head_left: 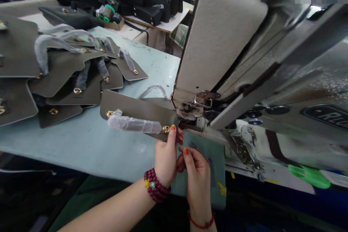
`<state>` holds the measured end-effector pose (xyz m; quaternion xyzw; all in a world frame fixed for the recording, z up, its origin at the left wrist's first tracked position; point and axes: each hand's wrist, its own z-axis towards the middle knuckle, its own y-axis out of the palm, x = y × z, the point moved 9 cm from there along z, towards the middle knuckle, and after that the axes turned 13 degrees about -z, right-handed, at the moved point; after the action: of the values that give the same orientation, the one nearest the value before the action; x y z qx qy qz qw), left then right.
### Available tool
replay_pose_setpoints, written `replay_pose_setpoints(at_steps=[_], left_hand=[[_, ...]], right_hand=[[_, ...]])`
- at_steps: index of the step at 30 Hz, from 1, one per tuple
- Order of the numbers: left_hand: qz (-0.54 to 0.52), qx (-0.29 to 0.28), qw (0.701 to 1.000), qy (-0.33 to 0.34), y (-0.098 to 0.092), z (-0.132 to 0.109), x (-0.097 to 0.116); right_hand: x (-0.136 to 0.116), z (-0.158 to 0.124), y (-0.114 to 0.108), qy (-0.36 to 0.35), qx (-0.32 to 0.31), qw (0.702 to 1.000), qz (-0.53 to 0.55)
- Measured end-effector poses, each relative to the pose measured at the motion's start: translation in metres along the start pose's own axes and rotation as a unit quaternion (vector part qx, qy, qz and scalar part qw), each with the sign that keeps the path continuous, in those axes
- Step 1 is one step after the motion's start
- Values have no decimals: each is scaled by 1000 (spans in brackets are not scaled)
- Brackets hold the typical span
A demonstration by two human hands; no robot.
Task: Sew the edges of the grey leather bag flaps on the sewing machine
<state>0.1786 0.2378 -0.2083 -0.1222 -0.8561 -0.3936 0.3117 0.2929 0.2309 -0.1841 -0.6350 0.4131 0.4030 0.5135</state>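
My left hand, with a dark red bead bracelet on the wrist, pinches the near edge of a grey leather bag panel. The panel has gold rings and a handle wrapped in clear plastic, and its right end lies under the head of a sewing machine. My right hand sits just right of the left one, fingers pinched at the panel's lower edge; what they hold is hidden.
Several more grey panels with wrapped handles are piled at the left of the pale blue table. Black bags and thread spools stand on a far table. A green plastic piece lies at the machine's right.
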Motion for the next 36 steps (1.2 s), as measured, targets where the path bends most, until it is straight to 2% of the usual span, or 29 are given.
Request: replay_pose_setpoints(at_steps=[2,4,5,6,8,9,10,11,12,13,14,15,16,17,18,20,22,23,25,27,28,29,31,33,36], left_hand=[[-24,-10,1000,-4,-3,-1,-4],[-30,-19,999,0,-13,-9,-6],[-19,-30,999,-20,-20,-15,-8],[3,-53,996,-68,-25,-24,-13],[90,-145,964,-203,-31,-46,-19],[150,-209,933,-254,-31,-57,-13],[210,-270,903,-259,-28,-60,3],[270,-311,887,-209,-21,-52,30],[325,-328,882,-93,-10,-34,69],[363,-323,872,55,6,-13,113],[409,-313,837,183,21,7,149],[455,-305,788,280,37,27,175],[499,-301,740,336,50,49,187],[535,-318,700,349,60,72,188],[561,-340,684,319,66,96,181],[587,-382,681,213,64,134,158],[590,-409,678,157,57,146,148],[580,-406,688,159,54,145,154],[523,-365,747,190,46,136,187],[448,-292,814,226,32,120,232],[430,-260,830,242,25,110,251],[432,-237,833,253,19,99,266],[461,-212,819,267,9,78,284],[489,-201,803,273,1,62,289],[504,-184,794,285,-11,51,288]], right_hand=[[6,2,-13,-11,31,998,-60],[13,3,-33,-41,87,983,-155],[17,4,-42,-62,116,968,-212],[20,4,-50,-84,141,948,-272],[28,3,-59,-116,169,901,-382],[34,4,-61,-121,171,879,-427],[39,4,-62,-123,172,861,-463],[43,4,-61,-125,170,847,-488],[46,4,-60,-129,167,837,-505],[48,4,-59,-134,164,830,-516],[49,5,-57,-139,162,826,-522],[48,4,-57,-143,161,825,-523],[48,4,-57,-144,162,829,-516],[48,4,-59,-140,163,838,-502],[48,2,-63,-130,172,850,-480],[47,-3,-74,-93,194,882,-420],[45,-12,-83,-41,216,903,-368],[40,-17,-83,-24,222,908,-354],[19,-24,-72,-24,222,909,-352],[-14,-26,-49,-58,201,904,-373],[-31,-24,-35,-75,185,900,-387],[-48,-20,-20,-91,168,896,-401],[-78,-9,9,-111,140,883,-434],[-100,6,33,-118,126,865,-471],[-118,28,55,-108,121,836,-525]])
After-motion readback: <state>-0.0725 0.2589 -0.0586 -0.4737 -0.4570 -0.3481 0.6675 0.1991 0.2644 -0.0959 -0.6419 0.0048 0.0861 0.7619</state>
